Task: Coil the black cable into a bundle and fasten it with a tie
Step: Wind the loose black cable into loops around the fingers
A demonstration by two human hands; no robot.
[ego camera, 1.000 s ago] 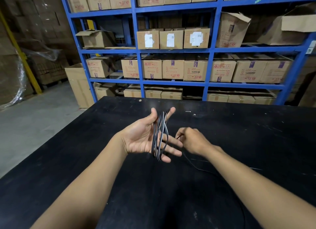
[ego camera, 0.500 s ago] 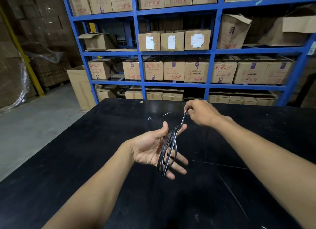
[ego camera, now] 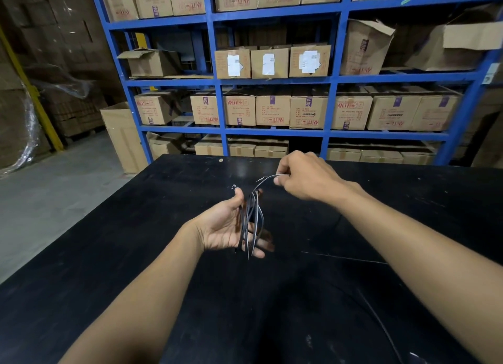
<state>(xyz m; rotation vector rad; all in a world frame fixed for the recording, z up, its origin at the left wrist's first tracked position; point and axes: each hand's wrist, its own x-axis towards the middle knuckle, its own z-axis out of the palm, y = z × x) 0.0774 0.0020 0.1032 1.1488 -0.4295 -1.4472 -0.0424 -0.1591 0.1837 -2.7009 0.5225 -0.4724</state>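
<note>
My right hand [ego camera: 307, 178] has swung round. A second ago it was low, just beside the fingertips of my left hand [ego camera: 223, 225], at the bottom of the loops. Now it is above and beyond the left thumb, and it has carried the cable [ego camera: 251, 222] up and over the top with it. That puts one more turn on the coil, I reckon.

The right hand is closed, with thumb and forefinger pinching the strand. The strand runs taut from the pinch down to the top of the coil, just beside the left thumb.

The left hand has kept its job as the former. It is palm up, fingers stretched out and thumb raised, with several loops hanging round it from the crook of the thumb to below the fingertips. It grips nothing; the loops just sit on it.

To the right of the left hand and nearer to me, thin lines of cable lie loose on the table [ego camera: 122, 268]. So I judge the coiling is only partly done, with more turns to lay on.

I can see no tie anywhere near the left hand, so fastening is not yet in reach.
</note>
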